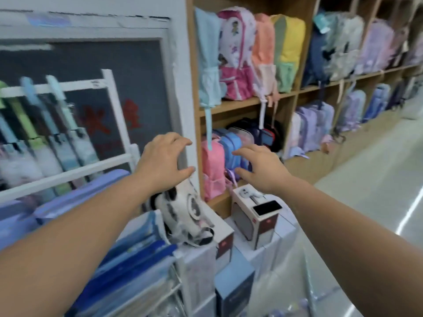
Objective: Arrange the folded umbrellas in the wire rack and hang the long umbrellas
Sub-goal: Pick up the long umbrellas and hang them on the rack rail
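Above boxes with blurred print, left hand and right hand hover empty, half-open.

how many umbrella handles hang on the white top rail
3: green handle at the left edge, blue handle beside it, pale teal handle rightmost. More may be out of frame left.

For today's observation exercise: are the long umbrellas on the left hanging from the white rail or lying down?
Hanging. The long umbrellas have handles over the white rail, bodies slanting down below it; blur hides the hooks.
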`<state>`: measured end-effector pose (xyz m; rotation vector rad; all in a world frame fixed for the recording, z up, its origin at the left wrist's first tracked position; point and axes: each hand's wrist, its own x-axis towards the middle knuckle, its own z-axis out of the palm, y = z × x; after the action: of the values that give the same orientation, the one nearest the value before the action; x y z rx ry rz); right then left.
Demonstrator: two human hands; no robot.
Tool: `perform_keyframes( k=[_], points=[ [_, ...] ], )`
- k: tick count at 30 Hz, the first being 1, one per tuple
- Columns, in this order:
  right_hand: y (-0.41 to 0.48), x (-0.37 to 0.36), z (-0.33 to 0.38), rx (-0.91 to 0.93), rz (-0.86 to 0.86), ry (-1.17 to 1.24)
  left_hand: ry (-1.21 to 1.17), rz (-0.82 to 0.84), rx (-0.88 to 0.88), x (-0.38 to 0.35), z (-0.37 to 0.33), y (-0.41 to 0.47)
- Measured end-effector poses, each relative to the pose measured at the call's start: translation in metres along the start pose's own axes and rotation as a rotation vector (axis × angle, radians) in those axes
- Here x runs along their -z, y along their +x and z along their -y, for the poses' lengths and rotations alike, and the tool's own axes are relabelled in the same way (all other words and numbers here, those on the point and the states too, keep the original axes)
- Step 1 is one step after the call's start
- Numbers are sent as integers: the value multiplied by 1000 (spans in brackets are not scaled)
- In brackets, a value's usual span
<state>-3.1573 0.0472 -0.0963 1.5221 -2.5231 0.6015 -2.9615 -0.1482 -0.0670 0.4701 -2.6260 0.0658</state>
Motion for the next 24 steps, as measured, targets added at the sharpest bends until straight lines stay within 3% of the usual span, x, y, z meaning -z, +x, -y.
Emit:
perform_keyframes(
  k=[7, 14, 24],
  points=[
    [-118, 21, -147, -193, 35, -26, -53, 84, -64, -70, -150, 18],
    [-195, -4, -272, -334, 145, -23, -151, 249, -123, -169, -272, 20],
    [-212, -84, -410, -519, 321, -84, -203, 517, -175, -351, -333, 72]
  ],
)
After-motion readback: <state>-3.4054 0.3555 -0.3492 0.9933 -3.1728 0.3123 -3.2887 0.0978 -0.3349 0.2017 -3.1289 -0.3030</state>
